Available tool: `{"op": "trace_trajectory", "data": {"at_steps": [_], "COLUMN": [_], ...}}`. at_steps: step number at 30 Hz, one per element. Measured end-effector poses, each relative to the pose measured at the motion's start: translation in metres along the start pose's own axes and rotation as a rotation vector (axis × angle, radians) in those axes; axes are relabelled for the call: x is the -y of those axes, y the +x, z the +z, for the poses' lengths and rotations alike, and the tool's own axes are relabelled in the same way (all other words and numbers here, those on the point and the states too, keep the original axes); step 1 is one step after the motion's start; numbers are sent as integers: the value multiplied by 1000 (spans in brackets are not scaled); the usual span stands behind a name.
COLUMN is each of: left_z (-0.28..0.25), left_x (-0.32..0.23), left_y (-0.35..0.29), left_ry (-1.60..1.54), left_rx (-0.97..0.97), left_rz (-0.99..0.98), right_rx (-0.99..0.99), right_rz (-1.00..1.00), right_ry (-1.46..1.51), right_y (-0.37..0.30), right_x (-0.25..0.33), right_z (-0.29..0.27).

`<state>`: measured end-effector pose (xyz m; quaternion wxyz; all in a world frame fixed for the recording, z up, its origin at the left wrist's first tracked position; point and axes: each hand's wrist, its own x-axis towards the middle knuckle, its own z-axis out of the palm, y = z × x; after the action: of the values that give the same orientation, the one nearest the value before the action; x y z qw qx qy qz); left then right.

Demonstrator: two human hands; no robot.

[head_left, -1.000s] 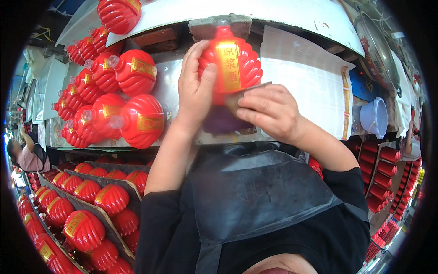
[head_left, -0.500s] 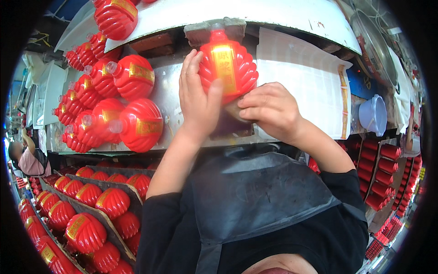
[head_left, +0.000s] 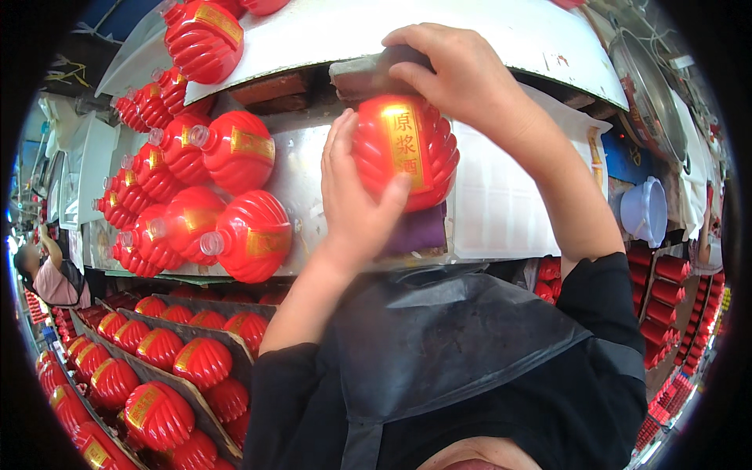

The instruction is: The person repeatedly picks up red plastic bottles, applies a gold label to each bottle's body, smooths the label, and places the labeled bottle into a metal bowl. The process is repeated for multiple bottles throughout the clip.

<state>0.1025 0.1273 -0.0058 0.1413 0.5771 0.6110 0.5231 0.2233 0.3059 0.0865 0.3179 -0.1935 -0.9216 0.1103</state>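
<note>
A round, ribbed red bottle (head_left: 368, 160) with a gold label lies in front of me, its neck hidden at the far end. Along its left side rests my left hand (head_left: 356, 192), fingers pressed on the side and thumb over the front, holding it. My right hand (head_left: 454, 70) reaches across to the bottle's far end. It is closed on a small dark pad-like piece (head_left: 403, 58), whose exact kind I cannot make out. Beside that piece is a grey block (head_left: 356, 78). Under the bottle's near end lies a purple cloth (head_left: 419, 231).
Several red bottles (head_left: 243, 153) lie left on the metal bench (head_left: 301, 149). Ribbed red bottles fill racks (head_left: 200, 392) at lower left. A white sheet with gold strips (head_left: 501, 188) is at right, near a pale bucket (head_left: 644, 211). A white board (head_left: 439, 19) spans the back.
My right hand has moved from the bottle's lower right side up to its far end, with the dark piece. The left hand stays on the bottle. The whole view has shifted slightly.
</note>
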Motion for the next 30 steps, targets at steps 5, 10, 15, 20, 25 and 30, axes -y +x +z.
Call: {"op": "trace_trajectory", "data": {"at_steps": [5, 10, 15, 20, 25, 30], "left_z": [-3, -4, -9, -12, -9, -11], "left_x": [0, -4, -7, -7, 1, 10], "left_y": [1, 4, 19, 50, 79, 84], "left_ry": [3, -43, -94, -199, -198, -724], "left_rx": [17, 14, 19, 147, 252, 266], "left_rz": [-20, -73, -133, -311, -466, -599], "right_rx": [207, 183, 75, 89, -34, -150], "right_rz": [-75, 6, 58, 108, 13, 46], "right_ry": [332, -1, 184, 55, -15, 261], "right_y": [2, 9, -3, -14, -22, -66], "right_x": [6, 4, -9, -12, -18, 2], "right_z": [-21, -8, -8, -4, 2, 0]}}
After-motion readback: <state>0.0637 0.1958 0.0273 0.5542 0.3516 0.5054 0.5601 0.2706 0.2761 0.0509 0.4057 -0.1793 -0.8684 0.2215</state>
